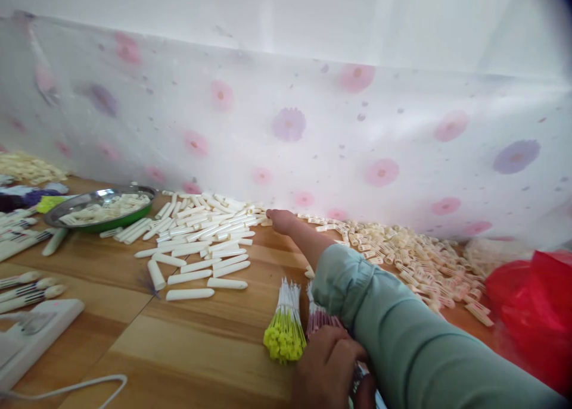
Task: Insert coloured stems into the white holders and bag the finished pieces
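Observation:
My right hand, in a pale green sleeve, reaches far out to the back of the table. Its fingers look closed at the right end of a pile of white plastic tubes; a small cream piece shows by the fingertips, but the grip is unclear. My left hand is curled at the bottom, below the right forearm. Something dark and whitish shows beside its fingers, mostly hidden. Next to it lie a bundle of yellow-tipped thin stems and a partly covered bundle of pinkish stems.
Small cream slotted pieces are heaped at right, near a red plastic bag. A green-sided metal bowl holds similar pieces. A white power strip with a cord lies at front left. A flowered plastic sheet covers the wall.

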A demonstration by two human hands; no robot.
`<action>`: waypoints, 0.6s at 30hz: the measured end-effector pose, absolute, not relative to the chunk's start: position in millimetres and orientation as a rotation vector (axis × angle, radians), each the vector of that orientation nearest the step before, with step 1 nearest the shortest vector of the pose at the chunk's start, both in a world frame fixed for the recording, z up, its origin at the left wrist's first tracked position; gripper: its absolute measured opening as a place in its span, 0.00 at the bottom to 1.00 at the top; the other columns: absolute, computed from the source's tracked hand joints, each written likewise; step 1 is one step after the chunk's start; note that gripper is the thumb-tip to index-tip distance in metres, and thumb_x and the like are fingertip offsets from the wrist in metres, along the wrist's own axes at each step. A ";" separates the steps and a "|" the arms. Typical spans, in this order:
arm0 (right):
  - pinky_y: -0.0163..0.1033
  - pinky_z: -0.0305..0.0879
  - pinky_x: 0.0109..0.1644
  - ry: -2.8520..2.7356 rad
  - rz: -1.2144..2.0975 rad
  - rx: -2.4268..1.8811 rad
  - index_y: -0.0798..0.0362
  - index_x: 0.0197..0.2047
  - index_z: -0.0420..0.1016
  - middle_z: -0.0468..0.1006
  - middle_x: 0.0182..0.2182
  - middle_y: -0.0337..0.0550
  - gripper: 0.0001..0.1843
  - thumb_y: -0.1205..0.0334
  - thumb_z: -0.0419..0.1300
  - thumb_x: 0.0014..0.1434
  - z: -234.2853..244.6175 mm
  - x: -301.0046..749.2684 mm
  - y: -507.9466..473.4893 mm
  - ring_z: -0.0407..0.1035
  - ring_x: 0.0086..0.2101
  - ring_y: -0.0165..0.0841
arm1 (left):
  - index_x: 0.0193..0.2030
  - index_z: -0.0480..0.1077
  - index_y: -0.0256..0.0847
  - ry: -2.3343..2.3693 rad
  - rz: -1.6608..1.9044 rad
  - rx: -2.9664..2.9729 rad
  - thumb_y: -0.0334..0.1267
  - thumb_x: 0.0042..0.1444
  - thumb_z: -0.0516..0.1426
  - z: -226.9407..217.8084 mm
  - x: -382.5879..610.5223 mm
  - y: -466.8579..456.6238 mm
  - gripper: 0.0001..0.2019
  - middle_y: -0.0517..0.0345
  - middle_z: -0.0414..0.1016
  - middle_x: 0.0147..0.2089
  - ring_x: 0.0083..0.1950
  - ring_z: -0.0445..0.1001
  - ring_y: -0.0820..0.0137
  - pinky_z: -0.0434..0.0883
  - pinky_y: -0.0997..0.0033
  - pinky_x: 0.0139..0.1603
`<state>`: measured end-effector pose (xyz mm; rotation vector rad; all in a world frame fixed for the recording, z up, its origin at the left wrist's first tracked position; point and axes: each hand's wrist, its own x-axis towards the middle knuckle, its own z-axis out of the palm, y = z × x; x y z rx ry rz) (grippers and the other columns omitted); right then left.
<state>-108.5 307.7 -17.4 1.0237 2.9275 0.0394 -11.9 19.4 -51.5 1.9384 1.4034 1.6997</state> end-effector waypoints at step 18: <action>0.48 0.70 0.46 2.754 0.094 0.810 0.55 0.53 0.67 0.71 0.49 0.47 0.17 0.58 0.56 0.63 3.2 -56.9 259.9 0.70 0.45 0.37 | 0.43 0.65 0.42 1.728 1.887 1.497 0.30 0.56 0.52 -24.2 -36.6 20.9 0.08 0.56 0.68 0.37 0.36 0.70 0.69 0.70 0.69 0.39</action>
